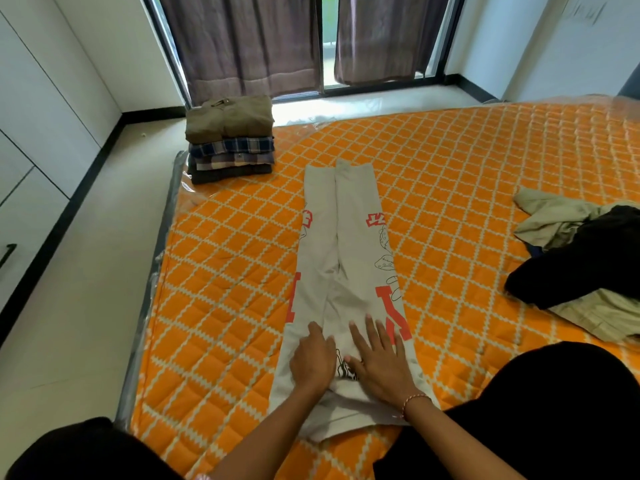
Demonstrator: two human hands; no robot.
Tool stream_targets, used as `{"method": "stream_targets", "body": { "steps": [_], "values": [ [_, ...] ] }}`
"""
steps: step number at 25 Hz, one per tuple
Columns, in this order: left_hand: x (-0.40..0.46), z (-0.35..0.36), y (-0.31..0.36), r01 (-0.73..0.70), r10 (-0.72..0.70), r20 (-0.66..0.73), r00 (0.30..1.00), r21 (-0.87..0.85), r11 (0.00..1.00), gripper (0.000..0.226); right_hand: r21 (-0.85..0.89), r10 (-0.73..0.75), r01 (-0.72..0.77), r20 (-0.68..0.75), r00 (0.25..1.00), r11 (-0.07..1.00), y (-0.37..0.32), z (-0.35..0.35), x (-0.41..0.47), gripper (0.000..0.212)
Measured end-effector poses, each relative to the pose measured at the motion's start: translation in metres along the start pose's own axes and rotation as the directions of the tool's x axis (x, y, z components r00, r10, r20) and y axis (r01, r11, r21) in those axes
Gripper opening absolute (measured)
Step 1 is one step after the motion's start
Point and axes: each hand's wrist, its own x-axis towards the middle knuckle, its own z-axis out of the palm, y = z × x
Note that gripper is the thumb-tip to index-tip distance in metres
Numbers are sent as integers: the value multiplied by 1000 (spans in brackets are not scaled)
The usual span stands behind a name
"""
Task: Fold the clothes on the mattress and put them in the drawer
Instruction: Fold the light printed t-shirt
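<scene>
A pair of light grey trousers [343, 258] with red lettering and black line drawings lies flat and lengthwise on the orange quilted mattress [467, 174], legs pointing away from me. My left hand [311, 362] rests on the near part of the trousers, fingers partly bent. Beside it my right hand [379, 358] lies flat with fingers straight and spread, pressing the cloth near the waist. A stack of folded clothes [228, 140], brown on top and plaid below, stands at the mattress's far left corner. A loose heap of unfolded clothes [585, 261], black and beige, lies at the right.
White cupboard doors [38, 133] line the left wall, beside a strip of pale floor [69, 323]. Brown curtains [249, 43] hang over a window behind the mattress. Clear plastic wrap [149, 289] covers the mattress's left edge.
</scene>
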Motion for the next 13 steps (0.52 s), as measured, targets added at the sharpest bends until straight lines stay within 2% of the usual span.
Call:
{"method": "stream_targets", "body": {
  "steps": [2, 3, 4, 6, 8, 10, 11, 13],
  "values": [
    [2, -2, -4, -109, 128, -108, 986, 173, 979, 43, 61, -5, 4, 17, 1000, 998, 0, -8, 5, 105],
    [10, 2, -6, -208, 261, -207, 943, 247, 946, 48, 71, 7, -5, -20, 1000, 997, -1, -14, 12, 106],
    [22, 5, -4, -305, 378, -244, 893, 290, 907, 50, 80, 21, -17, -60, 998, 997, -3, -24, 23, 106],
    [46, 11, 0, -437, 521, -182, 834, 356, 826, 52, 69, 37, -31, -77, 996, 997, -3, -39, 52, 106],
    [68, 20, 0, -489, 550, -86, 831, 359, 795, 60, 36, 26, -23, -84, 996, 999, 3, -53, 88, 113],
    [80, 30, 1, -508, 527, 17, 850, 295, 809, 66, -32, 19, -22, -90, 996, 999, 12, -64, 132, 112],
    [90, 31, 6, -492, 503, 24, 864, 248, 834, 68, -59, 30, -36, -97, 995, 998, 19, -70, 157, 110],
    [130, 14, 23, -405, 424, -105, 900, 163, 900, 66, -4, 100, -101, -95, 990, 995, 35, -82, 206, 101]
  ]
}}
